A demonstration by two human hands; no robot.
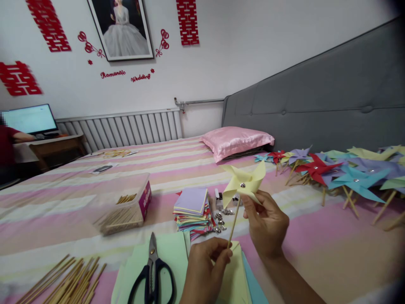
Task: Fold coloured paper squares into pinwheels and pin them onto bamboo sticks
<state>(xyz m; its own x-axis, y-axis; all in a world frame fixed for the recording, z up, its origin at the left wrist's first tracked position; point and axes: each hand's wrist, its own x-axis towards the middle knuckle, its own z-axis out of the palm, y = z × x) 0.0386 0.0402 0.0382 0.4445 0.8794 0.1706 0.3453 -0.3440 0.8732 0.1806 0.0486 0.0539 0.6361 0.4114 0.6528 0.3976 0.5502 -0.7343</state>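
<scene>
A pale yellow paper pinwheel [232, 183] with a silver pin at its centre stands upright on a thin wooden stick [234, 223]. My left hand [206, 267] pinches the lower end of that stick. Just below the pinwheel's head, my right hand [266, 219] is closed, its thumb and fingers at the lower right blade and the stick's top. Under my left hand lie sheets of yellow paper [238, 274] and green paper [177, 249]. Scissors [152, 270] with dark handles rest on the green sheets, blades closed.
Left of the paper stack [191, 207] is a clear plastic box [126, 207] holding sticks. Metal pins [220, 219] lie beside the stack. Loose sticks [74, 280] lie front left, finished pinwheels [356, 179] at right, a pink pillow [237, 141] behind. A person [11, 143] sits far left.
</scene>
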